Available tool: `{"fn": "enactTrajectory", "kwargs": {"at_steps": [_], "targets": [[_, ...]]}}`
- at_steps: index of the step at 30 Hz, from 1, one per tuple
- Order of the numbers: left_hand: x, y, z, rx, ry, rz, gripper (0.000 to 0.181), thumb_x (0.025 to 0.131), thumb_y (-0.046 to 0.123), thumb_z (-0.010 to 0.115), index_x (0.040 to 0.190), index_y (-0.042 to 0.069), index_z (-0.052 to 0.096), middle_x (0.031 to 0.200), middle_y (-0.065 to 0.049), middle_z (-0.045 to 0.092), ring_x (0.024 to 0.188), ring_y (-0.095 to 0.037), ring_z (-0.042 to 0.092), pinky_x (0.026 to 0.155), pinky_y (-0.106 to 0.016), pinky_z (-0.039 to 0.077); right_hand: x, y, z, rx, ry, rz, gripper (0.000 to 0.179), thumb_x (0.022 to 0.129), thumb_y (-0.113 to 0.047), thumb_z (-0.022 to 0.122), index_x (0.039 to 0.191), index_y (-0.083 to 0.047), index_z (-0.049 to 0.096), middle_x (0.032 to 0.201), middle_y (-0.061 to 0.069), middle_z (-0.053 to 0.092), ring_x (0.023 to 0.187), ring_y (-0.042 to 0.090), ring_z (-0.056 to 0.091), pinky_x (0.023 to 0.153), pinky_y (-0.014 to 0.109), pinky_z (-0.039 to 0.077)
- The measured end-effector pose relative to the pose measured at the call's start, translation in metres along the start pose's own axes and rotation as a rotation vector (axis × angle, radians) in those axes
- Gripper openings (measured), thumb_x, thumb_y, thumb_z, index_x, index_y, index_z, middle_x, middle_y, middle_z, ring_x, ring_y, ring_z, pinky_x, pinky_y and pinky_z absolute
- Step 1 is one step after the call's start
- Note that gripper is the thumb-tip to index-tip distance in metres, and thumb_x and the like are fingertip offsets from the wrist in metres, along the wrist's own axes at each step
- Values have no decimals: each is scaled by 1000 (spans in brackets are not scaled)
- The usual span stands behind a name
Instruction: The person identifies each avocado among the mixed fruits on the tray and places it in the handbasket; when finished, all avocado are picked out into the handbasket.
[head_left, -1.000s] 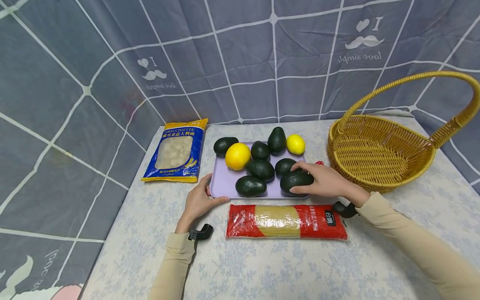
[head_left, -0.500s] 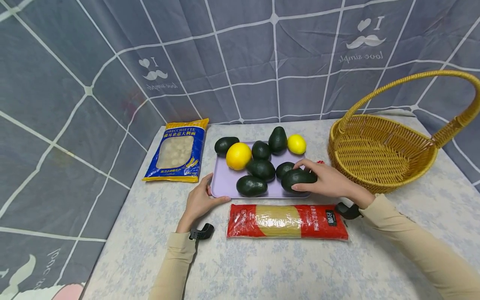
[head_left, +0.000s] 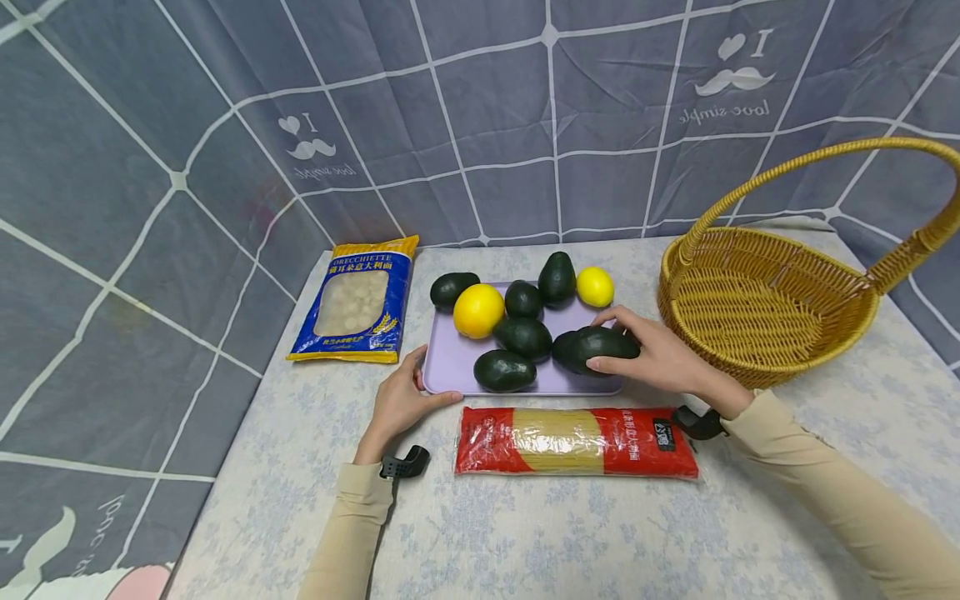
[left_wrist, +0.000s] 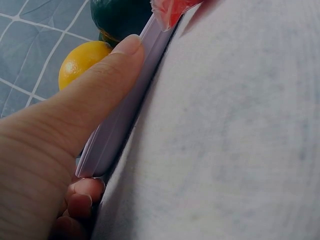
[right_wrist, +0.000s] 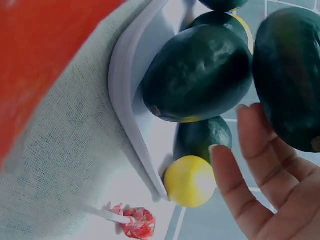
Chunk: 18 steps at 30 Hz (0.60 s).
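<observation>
My left hand (head_left: pixel 402 403) grips the near left corner of a lilac tray (head_left: pixel 452 363). In the left wrist view its thumb lies along the tray's front rim, with the other fingers curled at the corner. Over the tray's right part, my right hand (head_left: pixel 663 353) holds a dark green avocado (head_left: pixel 604 350) between thumb and fingers. The right wrist view has this avocado raised, close to another avocado (right_wrist: pixel 197 72) on the tray. Several more avocados (head_left: pixel 505 371) lie on the tray, along with a yellow-orange round fruit (head_left: pixel 478 311). A lemon (head_left: pixel 596 287) sits by the far right corner.
A red spaghetti packet (head_left: pixel 575 442) lies in front of the tray. A blue orecchiette bag (head_left: pixel 356 302) lies at the back left. At the right stands a wicker basket (head_left: pixel 750 317) with a tall handle. A red-wrapped lollipop (right_wrist: pixel 139 223) lies beside the tray.
My right hand has lifted the avocado slightly and moved it a little right and away from me; it now covers more of the avocado behind it. My left hand stays at the tray corner.
</observation>
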<state>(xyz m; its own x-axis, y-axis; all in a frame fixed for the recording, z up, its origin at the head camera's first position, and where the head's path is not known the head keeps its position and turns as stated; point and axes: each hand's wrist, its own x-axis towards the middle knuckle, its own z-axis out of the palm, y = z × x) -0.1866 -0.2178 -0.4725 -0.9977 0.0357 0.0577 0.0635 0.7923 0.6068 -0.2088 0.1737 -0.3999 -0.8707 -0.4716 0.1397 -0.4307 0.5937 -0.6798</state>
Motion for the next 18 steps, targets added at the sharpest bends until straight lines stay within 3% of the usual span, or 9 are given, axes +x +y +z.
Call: {"fn": "enactTrajectory", "kwargs": {"at_steps": [10, 18], "targets": [[1, 0, 1, -3, -1, 7, 108, 62, 56, 83, 145, 6, 36, 75, -2, 50, 64, -16, 42, 61, -33, 34, -2, -9, -7, 123, 136, -11, 50, 83, -28, 75, 123, -14, 49, 101, 9, 58, 81, 24, 53, 72, 41, 42], [0, 0, 0, 6, -1, -3, 107, 62, 56, 83, 145, 7, 36, 77, -2, 50, 65, -17, 43, 62, -33, 34, -8, -19, -15, 174, 296, -104, 59, 78, -8, 78, 128, -11, 47, 105, 6, 59, 80, 17, 52, 70, 27, 40]]}}
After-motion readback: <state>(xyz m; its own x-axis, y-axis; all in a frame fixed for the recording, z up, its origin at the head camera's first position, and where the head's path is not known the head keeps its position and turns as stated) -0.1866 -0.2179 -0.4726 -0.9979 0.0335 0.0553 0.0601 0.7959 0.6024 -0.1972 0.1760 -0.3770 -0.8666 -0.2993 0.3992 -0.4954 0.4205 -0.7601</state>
